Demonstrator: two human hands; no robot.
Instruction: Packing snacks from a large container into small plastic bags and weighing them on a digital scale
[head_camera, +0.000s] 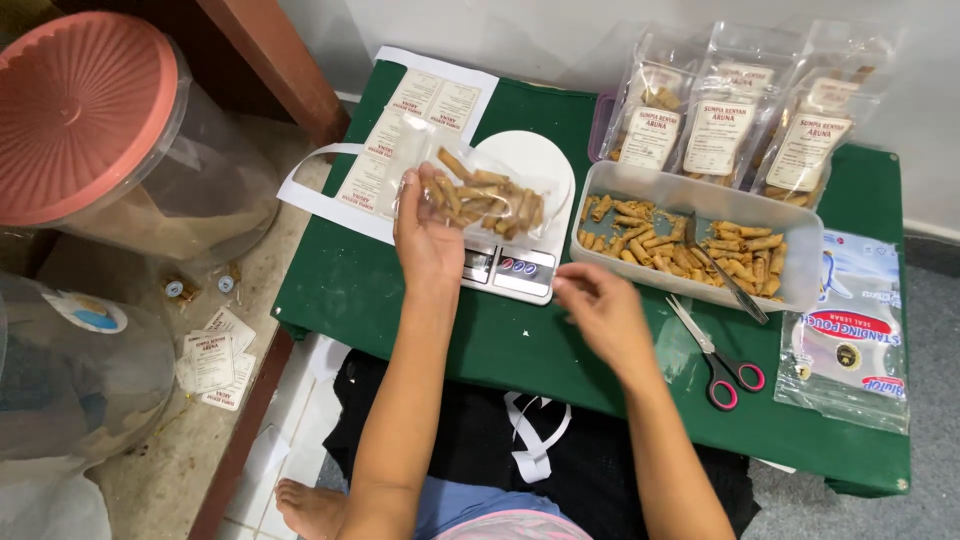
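Just above the white scale (520, 215), the left hand (428, 235) pinches a clear pouch of snack sticks (480, 195), while the right hand (600, 305) hovers loosely curled and empty beside it.

Single head view, looking steeply down, close over green table (420, 310).
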